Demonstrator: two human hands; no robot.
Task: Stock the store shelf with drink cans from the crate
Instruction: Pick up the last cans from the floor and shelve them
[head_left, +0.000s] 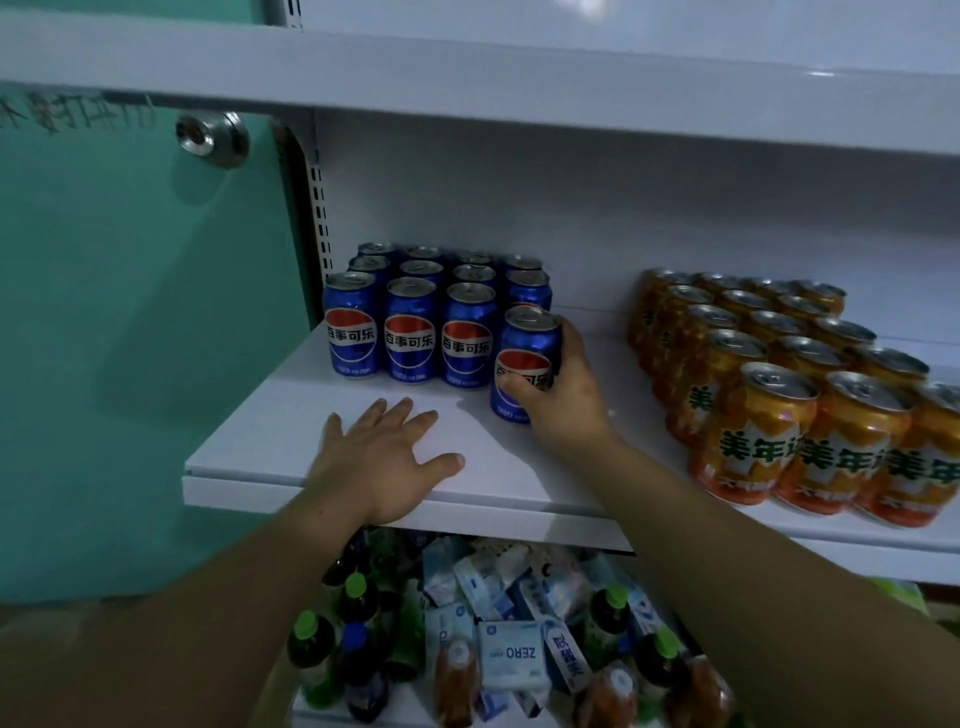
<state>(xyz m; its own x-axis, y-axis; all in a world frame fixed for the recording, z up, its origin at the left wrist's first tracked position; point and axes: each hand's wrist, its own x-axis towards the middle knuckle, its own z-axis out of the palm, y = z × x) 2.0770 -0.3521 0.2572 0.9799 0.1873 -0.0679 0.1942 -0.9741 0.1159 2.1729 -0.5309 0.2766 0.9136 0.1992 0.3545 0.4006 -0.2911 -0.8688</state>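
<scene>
Within the right hand (558, 389), a blue can (527, 353)

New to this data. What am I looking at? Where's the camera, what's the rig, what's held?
No machine: one head-worn camera looks down at a person's two bare hands, which are the grip here. The left hand lies flat, fingers spread, on the white shelf. The right hand holds a blue can at the right end of the front row of blue cans. Further right stand orange cans. On the level below lie bottles and packs.
</scene>
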